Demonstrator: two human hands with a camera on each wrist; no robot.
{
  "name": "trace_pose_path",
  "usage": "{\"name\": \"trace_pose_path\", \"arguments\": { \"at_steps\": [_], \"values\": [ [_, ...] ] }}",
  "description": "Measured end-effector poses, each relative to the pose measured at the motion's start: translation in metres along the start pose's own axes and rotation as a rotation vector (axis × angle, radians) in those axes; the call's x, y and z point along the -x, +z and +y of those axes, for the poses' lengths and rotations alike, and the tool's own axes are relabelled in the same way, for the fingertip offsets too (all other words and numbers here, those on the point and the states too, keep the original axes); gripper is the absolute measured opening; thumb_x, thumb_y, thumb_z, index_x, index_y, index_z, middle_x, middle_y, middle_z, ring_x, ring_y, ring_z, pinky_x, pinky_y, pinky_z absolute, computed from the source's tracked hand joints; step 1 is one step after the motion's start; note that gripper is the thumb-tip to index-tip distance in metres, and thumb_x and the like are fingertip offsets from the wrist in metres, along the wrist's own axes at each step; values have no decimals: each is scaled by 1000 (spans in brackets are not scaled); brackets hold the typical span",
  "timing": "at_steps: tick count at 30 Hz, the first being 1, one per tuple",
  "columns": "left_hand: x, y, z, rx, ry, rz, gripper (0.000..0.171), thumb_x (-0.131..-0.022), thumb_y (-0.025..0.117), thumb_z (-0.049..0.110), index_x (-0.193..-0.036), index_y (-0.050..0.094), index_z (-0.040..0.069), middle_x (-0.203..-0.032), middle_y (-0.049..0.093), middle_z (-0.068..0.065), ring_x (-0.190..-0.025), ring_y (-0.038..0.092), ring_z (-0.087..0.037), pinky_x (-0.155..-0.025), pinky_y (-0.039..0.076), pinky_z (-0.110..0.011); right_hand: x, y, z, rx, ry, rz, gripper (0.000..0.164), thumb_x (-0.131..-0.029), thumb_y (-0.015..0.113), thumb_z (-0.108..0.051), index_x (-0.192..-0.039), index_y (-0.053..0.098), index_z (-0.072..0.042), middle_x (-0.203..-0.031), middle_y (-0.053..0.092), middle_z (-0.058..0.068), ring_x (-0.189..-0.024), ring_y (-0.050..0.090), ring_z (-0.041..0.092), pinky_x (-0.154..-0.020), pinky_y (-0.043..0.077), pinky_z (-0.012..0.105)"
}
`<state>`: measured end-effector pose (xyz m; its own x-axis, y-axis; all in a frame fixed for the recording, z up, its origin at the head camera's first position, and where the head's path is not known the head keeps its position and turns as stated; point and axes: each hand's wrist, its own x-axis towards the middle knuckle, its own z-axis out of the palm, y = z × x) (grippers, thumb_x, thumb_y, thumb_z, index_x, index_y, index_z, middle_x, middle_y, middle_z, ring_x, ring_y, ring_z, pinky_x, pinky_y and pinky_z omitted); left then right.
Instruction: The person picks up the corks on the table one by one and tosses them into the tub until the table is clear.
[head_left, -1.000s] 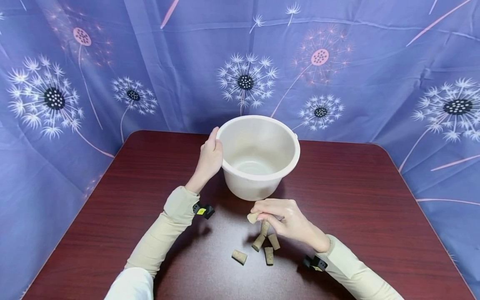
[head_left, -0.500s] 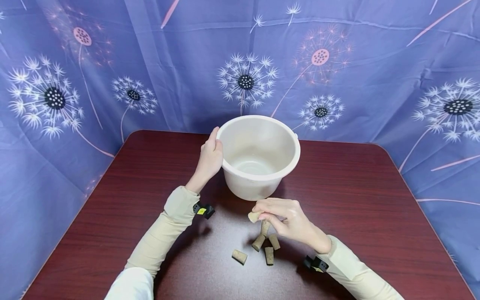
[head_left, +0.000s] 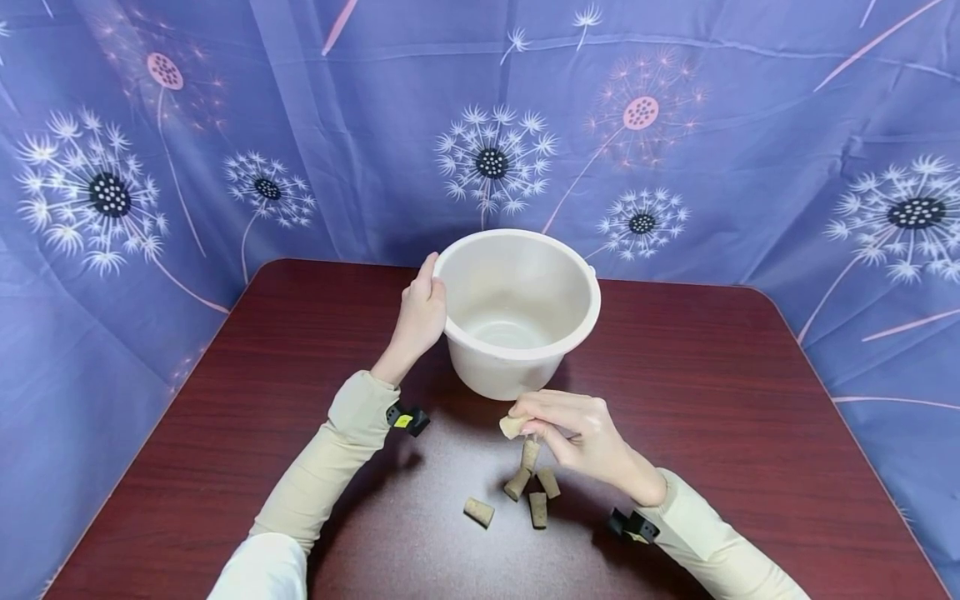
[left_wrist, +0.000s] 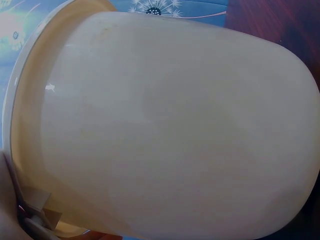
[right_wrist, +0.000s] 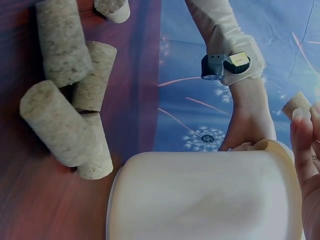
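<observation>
A white plastic bucket (head_left: 504,371) stands upright on the table, and only bare floor shows inside it. My left hand (head_left: 421,315) grips its rim on the left side; in the left wrist view the bucket's wall (left_wrist: 175,125) fills most of the picture. Between thumb and fingers, my right hand (head_left: 577,433) pinches a cork (head_left: 512,427) in the air, just in front of the bucket. The right wrist view shows that held cork (right_wrist: 297,104) at the fingertips. Below the right hand, several loose corks (head_left: 538,510) lie close together, with one cork (head_left: 478,512) apart to the left.
The dark red wooden table (head_left: 712,392) extends to both sides of the bucket. Right behind its far edge hangs a blue curtain (head_left: 360,167) with a dandelion print. A small black camera (head_left: 407,418) sits on the left wrist, and another camera (head_left: 633,527) on the right.
My right hand has drifted slightly up and to the right with the cork pinched in it. The left hand, the bucket and the loose corks have stayed in place.
</observation>
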<state>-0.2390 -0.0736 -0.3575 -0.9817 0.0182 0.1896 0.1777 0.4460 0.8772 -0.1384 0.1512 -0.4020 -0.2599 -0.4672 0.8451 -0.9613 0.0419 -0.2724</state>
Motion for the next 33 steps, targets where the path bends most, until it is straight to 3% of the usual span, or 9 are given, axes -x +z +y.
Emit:
{"name": "trace_pose_path", "arguments": {
  "at_steps": [11,19,27,33],
  "values": [
    [0,0,0,7,1,-2,51,-101,28,12,-152,27,4,-152,37,-19,-137,43,-30,-113,36,-43,-1,-1,0,51,-6,42,17,-94,61,-10,-95,72,3,-86,71,10,-84,69,22,-91,53,25],
    [1,0,0,7,-2,-8,51,-102,28,13,-153,26,4,-153,35,-18,-138,41,-30,-113,35,-43,-4,-4,-2,58,-4,54,17,-94,61,-11,-95,71,2,-85,70,9,-83,67,19,-85,54,22],
    [-1,0,-1,3,-2,-4,52,-102,29,13,-153,26,5,-153,36,-17,-138,42,-29,-113,35,-43,-9,-8,-3,71,-11,109,18,-92,65,-12,-93,72,4,-84,71,12,-85,68,21,-91,53,25],
    [0,0,-1,8,-5,-7,52,-102,29,13,-153,26,5,-154,35,-17,-138,42,-29,-113,35,-43,-11,-11,-4,71,-17,137,17,-91,66,-11,-92,72,4,-84,71,13,-84,67,20,-89,53,23]
  ]
}}
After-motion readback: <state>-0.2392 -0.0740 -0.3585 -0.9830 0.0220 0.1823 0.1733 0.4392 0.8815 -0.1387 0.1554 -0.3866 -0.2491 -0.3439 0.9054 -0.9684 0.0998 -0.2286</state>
